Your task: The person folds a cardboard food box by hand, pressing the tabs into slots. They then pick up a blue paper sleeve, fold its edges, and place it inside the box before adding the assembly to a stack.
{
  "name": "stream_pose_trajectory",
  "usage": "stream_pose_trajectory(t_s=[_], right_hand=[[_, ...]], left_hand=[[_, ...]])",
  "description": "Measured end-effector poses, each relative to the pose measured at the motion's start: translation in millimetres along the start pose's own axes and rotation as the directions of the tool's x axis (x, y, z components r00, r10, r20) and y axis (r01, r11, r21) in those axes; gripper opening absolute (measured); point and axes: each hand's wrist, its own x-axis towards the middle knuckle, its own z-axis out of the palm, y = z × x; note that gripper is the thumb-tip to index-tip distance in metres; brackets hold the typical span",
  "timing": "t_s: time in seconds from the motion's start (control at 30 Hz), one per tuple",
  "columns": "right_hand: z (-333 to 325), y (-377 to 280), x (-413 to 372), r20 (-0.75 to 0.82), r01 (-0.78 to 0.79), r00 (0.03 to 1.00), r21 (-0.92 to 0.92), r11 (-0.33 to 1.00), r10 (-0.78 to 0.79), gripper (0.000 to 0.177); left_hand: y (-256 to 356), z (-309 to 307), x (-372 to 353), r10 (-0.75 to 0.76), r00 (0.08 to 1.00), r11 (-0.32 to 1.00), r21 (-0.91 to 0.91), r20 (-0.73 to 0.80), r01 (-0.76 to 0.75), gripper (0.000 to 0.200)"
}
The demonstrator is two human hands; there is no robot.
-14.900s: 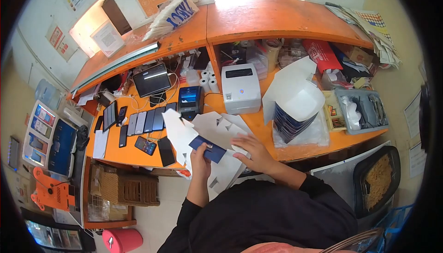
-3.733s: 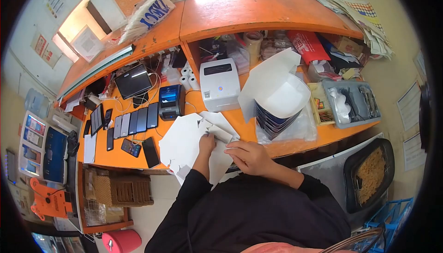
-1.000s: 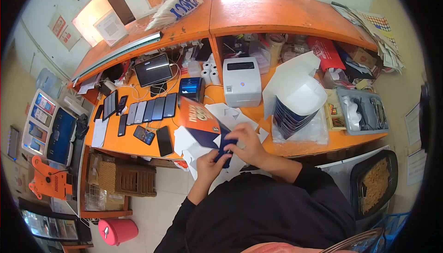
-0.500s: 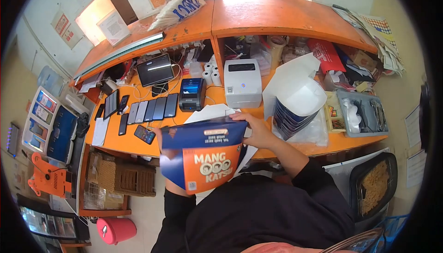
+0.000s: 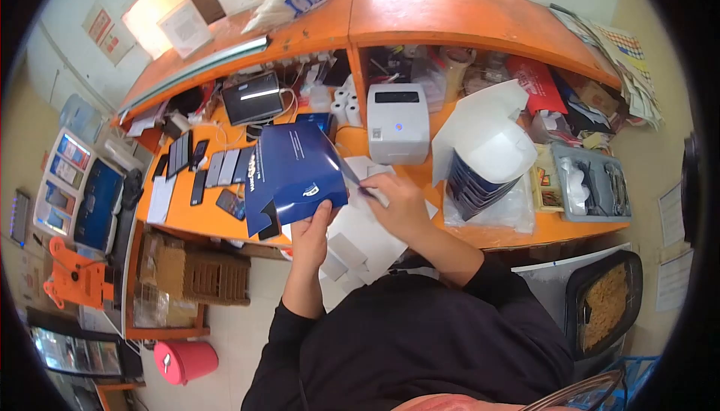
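Note:
A dark blue cardboard food box (image 5: 289,171), partly folded, is held up over the front of the orange desk. My left hand (image 5: 309,232) grips its lower edge, thumb on the printed face. At the box's right side my right hand (image 5: 397,205) is closed with its fingertips on a flap. Flat white cardboard blanks (image 5: 356,235) lie beneath both hands at the desk's front edge. To the right stands a nested stack of folded boxes (image 5: 480,178), blue outside and white inside, on clear plastic.
A white label printer (image 5: 397,122) stands behind my hands. Several phones (image 5: 217,167) and a tablet (image 5: 253,98) lie on the left of the desk (image 5: 180,212). A grey tray (image 5: 596,212) of utensils sits far right. Below left is a pink bin (image 5: 187,361).
The box has turned from its orange printed face to a plain blue side and moved up and left. My right hand has dropped from its top edge to a side flap; white blanks now show.

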Motion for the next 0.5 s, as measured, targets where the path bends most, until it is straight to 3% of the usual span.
stream_pose_trajectory(t_s=[0.03, 0.07, 0.13, 0.2, 0.3, 0.4, 0.5], right_hand=[[0, 1, 2, -0.015, 0.019, 1.000, 0.016, 1.000, -0.019, 0.019], [1, -4, 3, -0.089, -0.065, 0.993, 0.108, 0.992, 0.075, 0.011], [-5, -15, 2, -0.124, -0.051, 0.990, 0.171, 0.984, 0.073, 0.014], [-7, -18, -2, -0.134, -0.016, 0.990, 0.164, 0.986, 0.039, 0.017], [-8, -26, 0, -0.100, 0.317, 0.942, -0.039, 0.947, -0.320, 0.015], [-10, -34, 2, 0.043, 0.395, 0.918, -0.163, 0.904, -0.393, 0.013], [-20, -33, 3, 0.161, 0.412, 0.907, -0.149, 0.899, -0.389, 0.011]], left_hand=[[7, 3, -5, 0.006, 0.997, 0.993, 0.117, -0.071, 0.002, 0.029], [6, -1, -7, 0.060, 0.994, 0.969, 0.244, -0.092, -0.036, 0.029], [3, 3, -6, 0.336, 0.935, 0.935, 0.154, -0.110, -0.318, 0.022], [-5, 7, -9, 0.386, 0.912, 0.900, 0.275, -0.143, -0.338, 0.019], [-14, 16, -15, 0.474, 0.876, 0.840, 0.343, -0.087, -0.420, 0.015], [-11, 18, -21, 0.494, 0.869, 0.802, 0.402, -0.029, -0.442, 0.017], [4, 7, -19, 0.477, 0.872, 0.747, 0.475, 0.106, -0.466, 0.018]])
